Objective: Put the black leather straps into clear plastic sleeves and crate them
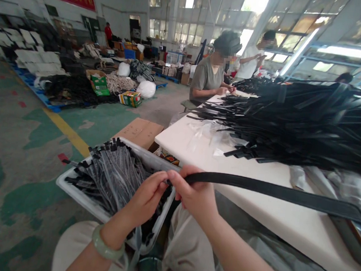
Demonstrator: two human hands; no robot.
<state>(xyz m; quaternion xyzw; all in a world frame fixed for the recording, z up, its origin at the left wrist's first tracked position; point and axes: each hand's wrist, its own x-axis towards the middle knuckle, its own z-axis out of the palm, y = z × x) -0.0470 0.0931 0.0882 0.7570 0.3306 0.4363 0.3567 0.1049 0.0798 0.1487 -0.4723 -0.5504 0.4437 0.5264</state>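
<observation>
A long flat black strap (258,185) with a smooth, leather-like surface runs from my hands out to the right, over the edge of the white table. My right hand (198,197) is closed around it near one end, with the thumb pressed on top. Fingertip to fingertip with it, my left hand (147,194) pinches at that same end, which is mostly hidden by the fingers. Below my hands stands a white plastic bin (82,196) holding many black straps in clear plastic sleeves (115,176).
A big heap of black straps (297,121) covers much of the white table (180,142), with clear plastic wrapping (212,134) beside it. Behind the bin is a cardboard box (139,132). A seated co-worker (208,76) works across the table. Loaded pallets (51,105) stand left.
</observation>
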